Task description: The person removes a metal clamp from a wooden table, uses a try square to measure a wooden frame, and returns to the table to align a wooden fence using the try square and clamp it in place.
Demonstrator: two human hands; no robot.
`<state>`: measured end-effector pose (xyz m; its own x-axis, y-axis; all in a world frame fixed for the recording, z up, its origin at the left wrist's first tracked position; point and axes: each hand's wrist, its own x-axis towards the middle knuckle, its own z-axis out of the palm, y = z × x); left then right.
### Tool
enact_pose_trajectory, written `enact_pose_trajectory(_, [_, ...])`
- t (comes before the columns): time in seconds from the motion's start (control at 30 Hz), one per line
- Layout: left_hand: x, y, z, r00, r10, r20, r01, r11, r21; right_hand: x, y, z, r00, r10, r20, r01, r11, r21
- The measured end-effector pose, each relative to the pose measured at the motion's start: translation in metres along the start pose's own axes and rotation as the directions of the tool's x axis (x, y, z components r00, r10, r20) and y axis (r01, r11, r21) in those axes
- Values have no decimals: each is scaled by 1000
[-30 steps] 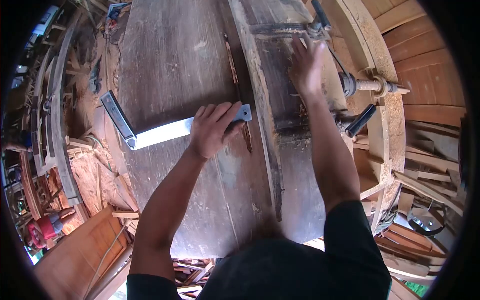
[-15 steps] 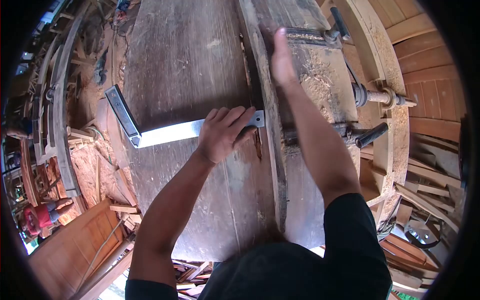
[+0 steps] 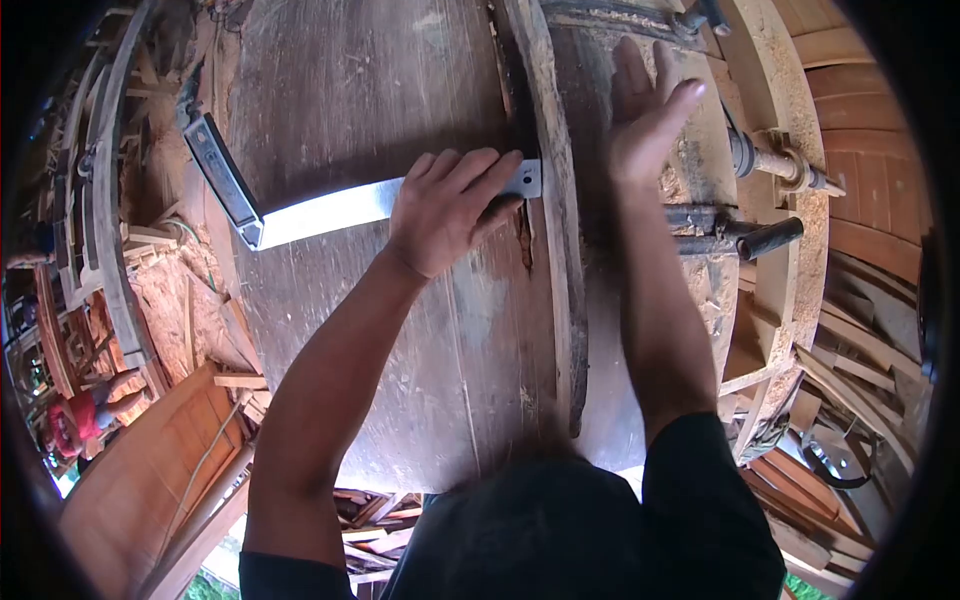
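My left hand [image 3: 450, 205] presses over the metal blade of a try square [image 3: 325, 217], its fingers bent across the blade near the holed end. The square's dark stock [image 3: 222, 180] lies along the left edge of a wide, worn wooden board [image 3: 350, 110]. The blade reaches across the board to a rough upright strip of wood [image 3: 552, 130]. Right of that strip, my right hand [image 3: 650, 120] is raised, empty, with fingers apart and slightly blurred. Beneath it are the sawdust-strewn part of the bench and a dark clamp bar [image 3: 690, 216].
A clamp handle [image 3: 770, 238] and a screw clamp [image 3: 775, 165] stick out on the right, beside a wooden frame [image 3: 800, 110]. Wooden panels and scrap lie around the bench. At far left is a person in a red shirt [image 3: 72, 422].
My right hand has moved right, away from the wood strip, and its fingers have spread. My left hand stays on the square; the view has shifted a little.
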<state>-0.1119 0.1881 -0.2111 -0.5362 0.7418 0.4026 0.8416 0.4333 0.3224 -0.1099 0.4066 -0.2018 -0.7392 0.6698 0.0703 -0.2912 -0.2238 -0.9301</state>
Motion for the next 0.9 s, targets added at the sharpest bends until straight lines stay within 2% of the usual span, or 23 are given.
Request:
enact_pose_trajectory(0.07, [0,1,0,1000,9,-7,-9,1000,7,-23,18,9,958,77,278,-35,987,-155])
enact_pose_trajectory(0.1, [0,1,1,1000,-1,-1,1,1000,1,-23,16,10,993,78,88,-74,996,-47])
enact_pose_trajectory(0.2, [0,1,2,1000,-5,-5,4,1000,-22,-9,-1,1,999,48,12,-48,999,-5])
enact_pose_trajectory(0.23, [-1,0,2,1000,-4,-8,4,1000,-14,-6,1,-9,999,-28,24,29,998,-55])
enact_pose_trajectory(0.33, [-1,2,3,1000,-4,-14,4,1000,2,-44,12,2,964,177,196,-164,983,-80])
enact_pose_trajectory(0.37, [0,3,2,1000,-5,-14,5,1000,3,-36,14,4,994,14,112,-1,994,-113])
enact_pose_trajectory(0.47, [-1,1,3,1000,6,-27,-6,1000,-11,-29,-10,-1,988,143,-57,-138,987,83])
enact_pose_trajectory(0.5, [-1,0,4,999,9,-37,-9,1000,-19,-26,-4,-10,995,76,-62,-69,991,112])
enact_pose_trajectory(0.6, [0,1,3,1000,8,-25,-8,1000,-17,-48,15,0,993,87,79,-88,996,10])
enact_pose_trajectory(0.63, [0,2,4,1000,10,-22,-10,1000,-17,-46,12,-3,993,-28,116,45,989,-139])
enact_pose_trajectory(0.73, [0,0,3,1000,15,-21,-15,1000,-6,-41,-7,9,993,22,-118,8,969,247])
enact_pose_trajectory(0.77, [-1,-1,4,1000,20,-22,-20,1000,-5,-31,-5,-10,998,33,-56,-23,987,160])
enact_pose_trajectory(0.83, [-2,-1,6,999,40,-36,-40,999,1,-22,4,-37,995,94,-42,-69,913,403])
enact_pose_trajectory(0.9, [-1,-4,6,995,80,-62,-79,997,24,-24,-4,-58,992,104,72,-126,831,541])
